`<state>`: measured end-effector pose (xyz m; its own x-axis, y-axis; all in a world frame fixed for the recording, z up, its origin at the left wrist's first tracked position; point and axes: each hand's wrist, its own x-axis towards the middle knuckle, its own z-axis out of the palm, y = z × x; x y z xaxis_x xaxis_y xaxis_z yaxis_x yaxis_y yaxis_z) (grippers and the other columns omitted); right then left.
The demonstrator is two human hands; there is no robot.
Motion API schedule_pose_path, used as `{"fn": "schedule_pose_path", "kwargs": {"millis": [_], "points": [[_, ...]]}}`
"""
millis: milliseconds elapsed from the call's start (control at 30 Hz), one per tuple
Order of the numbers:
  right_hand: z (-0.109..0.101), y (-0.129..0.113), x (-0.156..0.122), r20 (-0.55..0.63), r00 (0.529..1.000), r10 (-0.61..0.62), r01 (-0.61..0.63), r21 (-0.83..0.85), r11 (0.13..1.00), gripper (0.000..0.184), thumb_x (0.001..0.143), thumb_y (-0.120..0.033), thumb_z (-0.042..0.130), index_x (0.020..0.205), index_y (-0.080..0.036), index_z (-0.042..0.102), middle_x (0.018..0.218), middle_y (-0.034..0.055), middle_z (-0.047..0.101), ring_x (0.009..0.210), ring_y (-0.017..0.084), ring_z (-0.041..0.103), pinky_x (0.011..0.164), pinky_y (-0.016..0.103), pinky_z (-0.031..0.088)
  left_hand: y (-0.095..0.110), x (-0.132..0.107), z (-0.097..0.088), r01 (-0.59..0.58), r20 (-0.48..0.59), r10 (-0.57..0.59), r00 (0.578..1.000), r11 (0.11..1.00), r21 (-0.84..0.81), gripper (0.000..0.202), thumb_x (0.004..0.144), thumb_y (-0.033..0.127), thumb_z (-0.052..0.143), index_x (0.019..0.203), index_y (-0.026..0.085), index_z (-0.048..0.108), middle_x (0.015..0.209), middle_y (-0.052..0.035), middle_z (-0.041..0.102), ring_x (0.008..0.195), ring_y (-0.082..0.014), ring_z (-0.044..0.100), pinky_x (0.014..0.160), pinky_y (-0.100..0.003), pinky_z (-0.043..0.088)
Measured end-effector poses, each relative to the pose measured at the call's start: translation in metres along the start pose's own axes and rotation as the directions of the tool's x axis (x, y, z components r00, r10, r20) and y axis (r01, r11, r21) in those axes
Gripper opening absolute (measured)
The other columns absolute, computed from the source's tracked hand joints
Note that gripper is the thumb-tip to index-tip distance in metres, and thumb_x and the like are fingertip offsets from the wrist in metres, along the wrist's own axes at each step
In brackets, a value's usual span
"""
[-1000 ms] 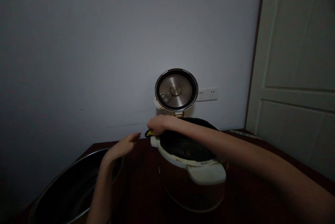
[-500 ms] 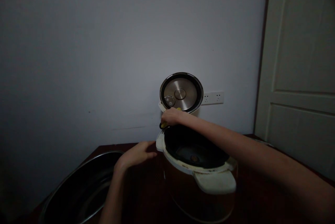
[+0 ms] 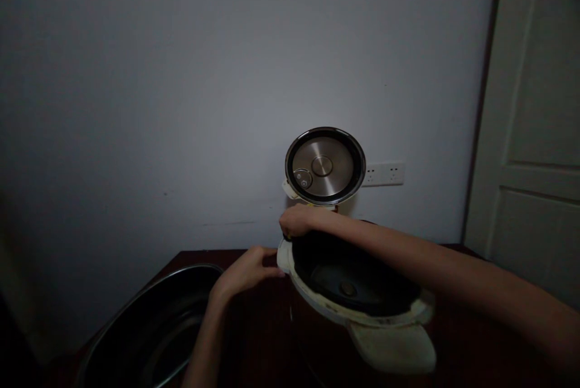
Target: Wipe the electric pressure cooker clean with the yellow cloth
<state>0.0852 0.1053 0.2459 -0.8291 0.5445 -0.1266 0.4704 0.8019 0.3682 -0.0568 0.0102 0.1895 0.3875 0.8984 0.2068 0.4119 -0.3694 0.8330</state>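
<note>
The rice cooker has a white rim [image 3: 335, 312] and a dark body. Its lid [image 3: 322, 165] stands raised at the back, showing a round metal inner plate. Inside the black cavity is a small round piece [image 3: 347, 288] at the bottom. My left hand [image 3: 251, 267] grips the cooker's white side lug [image 3: 284, 255] between fingers and thumb. My right hand [image 3: 296, 220] reaches across the opening to the far left edge, closed around a small yellow-and-black thing [image 3: 288, 236]. Most of that thing is hidden by the fingers, so its kind is unclear.
A large dark metal pot [image 3: 149, 309] with a shiny rim stands left of the cooker on a dark red table [image 3: 181, 261]. Behind are a pale wall, a white power socket [image 3: 384, 174] and, at the right, a panelled door [image 3: 539, 134].
My left fingers have come onto the cooker's side lug. My right hand has shifted lower relative to the lid, along the far rim. The cooker sits lower and further right in view.
</note>
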Motion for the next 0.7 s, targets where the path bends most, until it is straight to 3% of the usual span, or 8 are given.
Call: {"fn": "schedule_pose_path", "kwargs": {"millis": [167, 300, 367, 467, 567, 700], "points": [[-0.011, -0.029, -0.010, -0.050, 0.997, -0.063, 0.061, -0.044, 0.997, 0.030, 0.080, -0.017, 0.051, 0.104, -0.010, 0.068, 0.101, 0.0196, 0.069, 0.092, 0.031, 0.065, 0.066, 0.036, 0.050, -0.004, 0.002, 0.000, 0.004, -0.047, -0.005, 0.999, 1.000, -0.012, 0.021, 0.059, 0.015, 0.070, 0.079, 0.022, 0.073, 0.081, -0.0024, 0.072, 0.088, -0.0260, 0.064, 0.084, -0.037, 0.047], [-0.022, -0.023, -0.018, 0.001, 1.000, -0.021, 0.021, 0.048, 0.999, 0.031, 0.078, -0.025, 0.053, 0.102, -0.015, 0.070, 0.098, 0.0163, 0.070, 0.087, 0.029, 0.066, 0.064, 0.034, 0.049, -0.005, 0.002, 0.000, -0.021, -0.012, 0.021, 1.000, 1.000, 0.004, 0.020, 0.063, 0.016, 0.069, 0.082, 0.022, 0.073, 0.084, -0.0031, 0.072, 0.086, -0.0252, 0.064, 0.081, -0.036, 0.048], [-0.027, -0.019, -0.022, -0.070, 0.997, 0.017, -0.012, 0.071, 0.997, 0.032, 0.077, -0.027, 0.053, 0.103, -0.019, 0.070, 0.099, 0.0146, 0.070, 0.087, 0.029, 0.067, 0.065, 0.034, 0.049, -0.004, 0.002, 0.000, -0.002, 0.007, 0.002, 1.000, 1.000, 0.000, 0.021, 0.064, 0.017, 0.067, 0.084, 0.022, 0.073, 0.087, -0.0033, 0.072, 0.089, -0.0250, 0.064, 0.084, -0.036, 0.047], [-0.027, -0.024, -0.025, -0.216, 0.972, 0.096, -0.092, 0.032, 0.995, 0.035, 0.077, -0.023, 0.050, 0.104, -0.014, 0.069, 0.098, 0.0186, 0.069, 0.089, 0.031, 0.066, 0.067, 0.037, 0.049, -0.004, 0.001, 0.000, 0.016, -0.015, -0.016, 1.000, 1.000, -0.007, 0.020, 0.063, 0.018, 0.069, 0.082, 0.022, 0.073, 0.087, -0.0036, 0.072, 0.090, -0.0255, 0.064, 0.084, -0.036, 0.047], [-0.016, -0.034, -0.022, -0.129, 0.989, 0.075, -0.066, 0.067, 0.996, 0.035, 0.073, -0.024, 0.053, 0.103, -0.011, 0.069, 0.097, 0.0204, 0.069, 0.087, 0.031, 0.066, 0.064, 0.034, 0.049, -0.006, 0.002, 0.000, 0.045, -0.033, -0.045, 0.998, 0.999, -0.004, 0.015, 0.061, 0.019, 0.071, 0.076, 0.021, 0.073, 0.080, -0.0039, 0.072, 0.079, -0.0244, 0.064, 0.077, -0.034, 0.049], [0.002, -0.029, -0.013, -0.014, 0.996, -0.083, 0.084, 0.230, 0.969, 0.041, 0.073, -0.015, 0.052, 0.113, -0.018, 0.063, 0.100, 0.0108, 0.070, 0.083, 0.021, 0.065, 0.061, 0.024, 0.045, -0.008, 0.001, 0.000, 0.072, 0.018, -0.072, 0.997, 0.997, 0.002, 0.012, 0.062, 0.022, 0.070, 0.073, 0.020, 0.073, 0.076, -0.0030, 0.072, 0.072, -0.0215, 0.062, 0.070, -0.030, 0.049]]}}
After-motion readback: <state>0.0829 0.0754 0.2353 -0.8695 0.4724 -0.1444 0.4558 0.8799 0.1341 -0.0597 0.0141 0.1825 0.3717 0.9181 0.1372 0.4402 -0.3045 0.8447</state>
